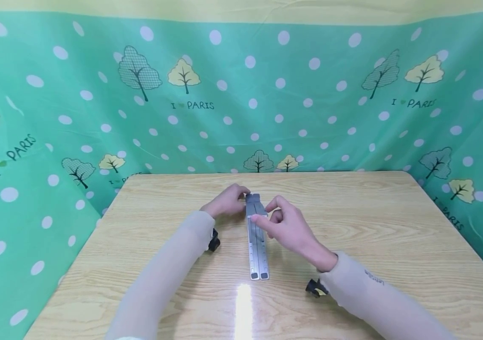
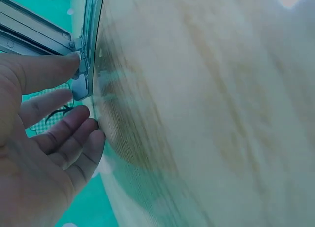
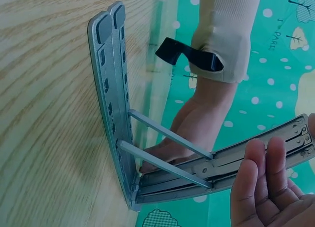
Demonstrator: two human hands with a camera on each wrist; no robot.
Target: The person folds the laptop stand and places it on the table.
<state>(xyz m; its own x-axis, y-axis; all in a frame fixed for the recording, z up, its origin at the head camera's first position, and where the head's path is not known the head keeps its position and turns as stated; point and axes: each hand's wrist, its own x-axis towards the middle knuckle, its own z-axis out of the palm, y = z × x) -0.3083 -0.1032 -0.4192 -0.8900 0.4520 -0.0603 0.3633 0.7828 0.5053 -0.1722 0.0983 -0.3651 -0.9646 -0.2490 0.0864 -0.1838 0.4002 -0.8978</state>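
Observation:
A grey metal folding laptop stand (image 1: pixel 258 257) lies lengthwise on the table, its two narrow base rails side by side with dark pads at the near end. In the right wrist view its upper arms (image 3: pixel 172 180) are raised at an angle from the base (image 3: pixel 115 89), with two thin struts (image 3: pixel 165 163) between. My left hand (image 1: pixel 226 200) pinches the far hinge end between thumb and index finger, the other fingers loosely bent in the left wrist view. My right hand (image 1: pixel 290 229) holds the raised end between thumb and fingers; the thumb is mostly cut off in the right wrist view.
The stand sits on a light wood-grain table (image 1: pixel 373 226). Behind and beside the table hangs a green dotted curtain (image 1: pixel 241 118) with printed trees. A black wrist camera mount (image 1: pixel 214 241) is on the left wrist, another (image 1: pixel 317 288) on the right.

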